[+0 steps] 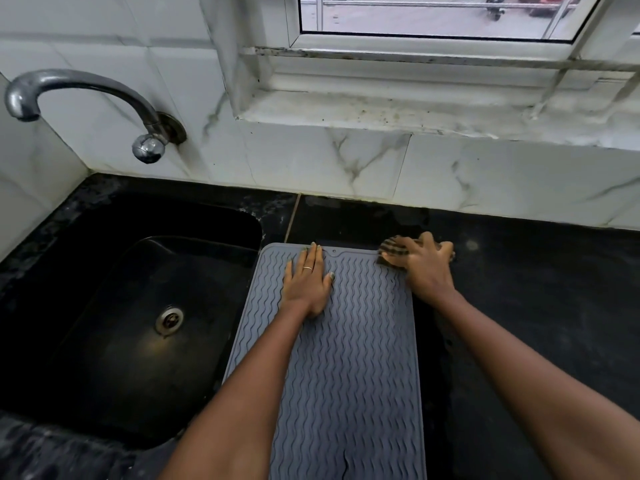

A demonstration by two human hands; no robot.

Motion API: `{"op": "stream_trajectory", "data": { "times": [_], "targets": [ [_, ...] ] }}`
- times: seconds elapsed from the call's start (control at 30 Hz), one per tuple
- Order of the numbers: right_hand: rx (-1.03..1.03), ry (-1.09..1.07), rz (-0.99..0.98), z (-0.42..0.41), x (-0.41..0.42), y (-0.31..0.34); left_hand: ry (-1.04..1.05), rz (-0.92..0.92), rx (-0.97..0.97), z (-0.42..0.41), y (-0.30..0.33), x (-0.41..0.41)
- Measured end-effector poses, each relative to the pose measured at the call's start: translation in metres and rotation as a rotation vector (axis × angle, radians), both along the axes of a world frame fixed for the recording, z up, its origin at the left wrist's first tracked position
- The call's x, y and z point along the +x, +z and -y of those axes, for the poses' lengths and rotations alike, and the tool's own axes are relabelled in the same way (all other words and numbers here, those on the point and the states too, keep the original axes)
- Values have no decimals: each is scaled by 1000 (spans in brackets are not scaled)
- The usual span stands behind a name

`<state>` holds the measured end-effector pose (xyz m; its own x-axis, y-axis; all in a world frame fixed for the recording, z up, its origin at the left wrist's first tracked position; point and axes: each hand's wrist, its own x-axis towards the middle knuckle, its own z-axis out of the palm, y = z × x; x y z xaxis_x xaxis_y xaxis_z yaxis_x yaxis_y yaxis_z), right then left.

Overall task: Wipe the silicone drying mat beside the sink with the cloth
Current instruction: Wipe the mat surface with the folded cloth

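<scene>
A: What is seen nearest the camera?

B: 2 bare forearms are extended over the grey silicone drying mat (349, 358), which is laid lengthwise on the black desk (536, 323) just beside the sink (131, 323), at 3 o'clock from its drain (169, 319).

A: How are the hands placed?

B: The left hand (306, 284) is laid flat on the mat near its far edge, fingers straight and together, nothing gripped; the mat appears to be pinned by it. The right hand (424, 263) is set at the mat's far corner, around 1 o'clock, with its fingers spread and bent over the striped cloth (391, 252), which is pressed down across the mat's edge and the desk.

A: Which step is judged to be in hand?

B: Wiping is judged to be at its start, at the far corner; most of the ribbed surface is yet to be covered.

A: What is called for next?

B: The cloth should be drawn toward 6 o'clock along the ridges, pressure being kept, while the mat is held. Farther off, the tap (86, 102) and window (436, 19) are seen.
</scene>
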<state>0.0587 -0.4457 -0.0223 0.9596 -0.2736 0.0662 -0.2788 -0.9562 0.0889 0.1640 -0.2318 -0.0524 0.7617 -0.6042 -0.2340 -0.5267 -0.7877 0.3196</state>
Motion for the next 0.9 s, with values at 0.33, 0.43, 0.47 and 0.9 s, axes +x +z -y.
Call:
{"op": "stream_trajectory", "data": {
  "times": [0.33, 0.43, 0.47, 0.9],
  "targets": [
    [405, -405, 485, -13, 17, 12, -94, 278, 13, 24, 5, -25],
    [347, -177, 366, -29, 21, 5, -157, 160, -30, 30, -2, -31],
    [306, -58, 259, -31, 16, -2, -145, 136, -43, 29, -4, -31],
    [685, -507, 367, 36, -12, 25, 49, 85, -204, 55, 7, -34]
  ]
}}
